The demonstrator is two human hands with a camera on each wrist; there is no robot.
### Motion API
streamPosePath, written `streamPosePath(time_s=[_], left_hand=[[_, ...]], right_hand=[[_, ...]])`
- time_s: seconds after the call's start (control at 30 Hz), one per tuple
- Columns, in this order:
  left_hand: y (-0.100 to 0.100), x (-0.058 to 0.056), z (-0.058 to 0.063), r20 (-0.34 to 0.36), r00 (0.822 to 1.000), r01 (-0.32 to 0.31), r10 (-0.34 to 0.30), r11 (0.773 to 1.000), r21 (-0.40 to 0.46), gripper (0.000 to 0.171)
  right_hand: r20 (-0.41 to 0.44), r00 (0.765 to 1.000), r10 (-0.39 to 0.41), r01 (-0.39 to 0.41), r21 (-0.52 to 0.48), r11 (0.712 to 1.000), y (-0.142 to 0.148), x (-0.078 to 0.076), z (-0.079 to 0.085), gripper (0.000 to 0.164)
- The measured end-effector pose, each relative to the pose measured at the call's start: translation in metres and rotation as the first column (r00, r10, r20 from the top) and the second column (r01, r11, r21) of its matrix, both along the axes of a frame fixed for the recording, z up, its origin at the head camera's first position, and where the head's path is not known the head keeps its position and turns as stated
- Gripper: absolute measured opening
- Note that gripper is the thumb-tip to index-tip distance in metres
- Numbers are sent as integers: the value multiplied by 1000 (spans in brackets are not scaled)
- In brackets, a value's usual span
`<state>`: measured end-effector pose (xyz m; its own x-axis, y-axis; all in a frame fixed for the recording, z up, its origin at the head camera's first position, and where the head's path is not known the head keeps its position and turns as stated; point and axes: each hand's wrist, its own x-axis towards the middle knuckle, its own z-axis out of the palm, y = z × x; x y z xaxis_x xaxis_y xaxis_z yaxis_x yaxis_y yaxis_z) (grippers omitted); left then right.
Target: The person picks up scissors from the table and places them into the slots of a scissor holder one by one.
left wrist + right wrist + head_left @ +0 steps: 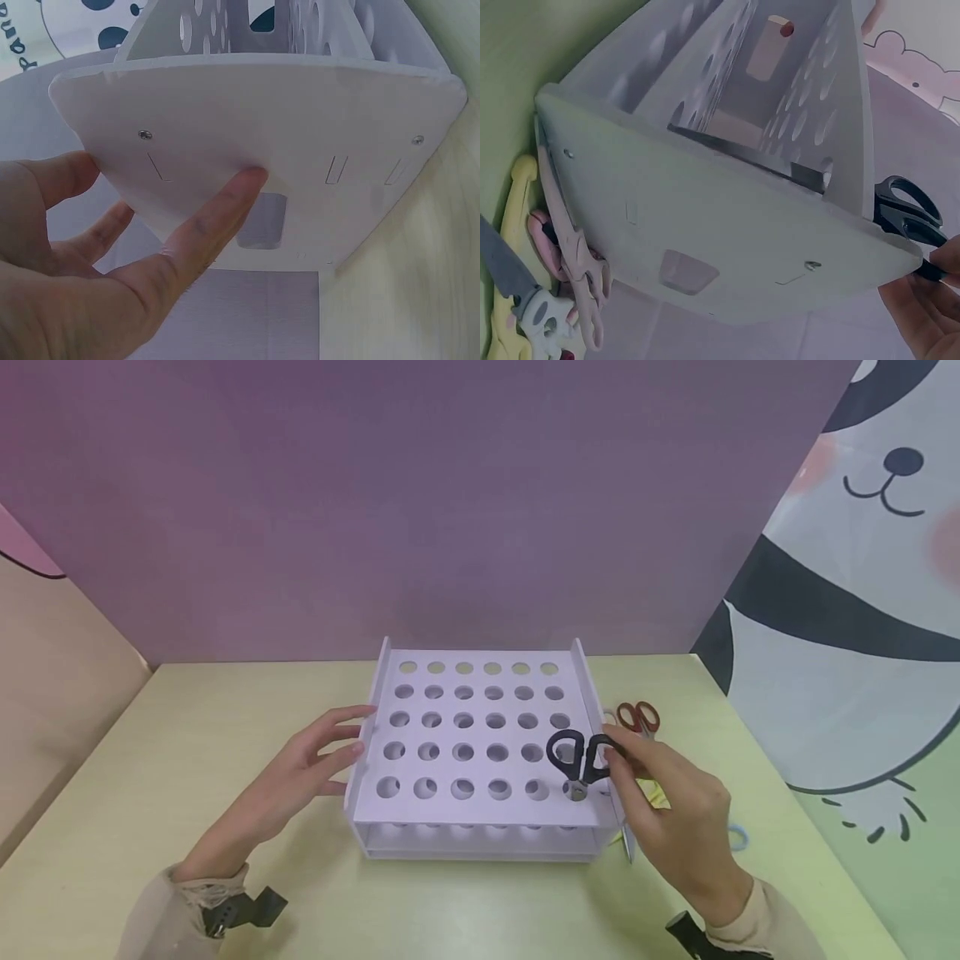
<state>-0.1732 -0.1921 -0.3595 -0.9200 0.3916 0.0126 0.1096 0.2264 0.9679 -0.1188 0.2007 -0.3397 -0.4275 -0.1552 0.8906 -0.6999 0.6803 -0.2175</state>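
A white rack [480, 810] with rows of round holes stands mid-table in the head view. My right hand [678, 810] pinches one handle loop of black-handled scissors [577, 770] at the rack's right side. The scissors point downward through a hole in the front row, and in the right wrist view their metal blade [742, 156] shows inside the rack, below the top plate. With fingers spread, my left hand [288, 777] touches the rack's left side panel [225, 112]. Its thumb lies against that panel, just above the rectangular cutout.
To the right of the rack lie red-handled scissors [637, 723], a yellow item [655, 793] and a light blue handle loop [745, 837]. In the right wrist view, pale pink scissors [574, 251] lean beside the right panel. A purple wall rises behind the table.
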Motion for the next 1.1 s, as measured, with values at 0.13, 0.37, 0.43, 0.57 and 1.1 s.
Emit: streamPosePath(time_s=[0.13, 0.37, 0.43, 0.57, 1.1], left_hand=[[0, 0, -1, -6, 1000, -1, 1, 1000, -6, 49], [0, -1, -2, -7, 1000, -4, 4, 1000, -10, 48], [0, -2, -2, -7, 1000, -4, 4, 1000, -9, 48], [0, -2, -3, -5, 1000, -6, 6, 1000, -8, 48], [-1, -2, -2, -3, 1000, 1, -1, 1000, -8, 50]], right_hand=[[11, 1000, -3, 3, 11, 1000, 0, 2, -5, 34], [0, 999, 43, -43, 15, 999, -4, 3, -11, 23], [3, 999, 53, -53, 7, 999, -5, 3, -12, 20], [23, 998, 63, -63, 9, 998, -4, 3, -13, 20], [10, 1000, 23, -23, -15, 1000, 4, 8, -11, 37]])
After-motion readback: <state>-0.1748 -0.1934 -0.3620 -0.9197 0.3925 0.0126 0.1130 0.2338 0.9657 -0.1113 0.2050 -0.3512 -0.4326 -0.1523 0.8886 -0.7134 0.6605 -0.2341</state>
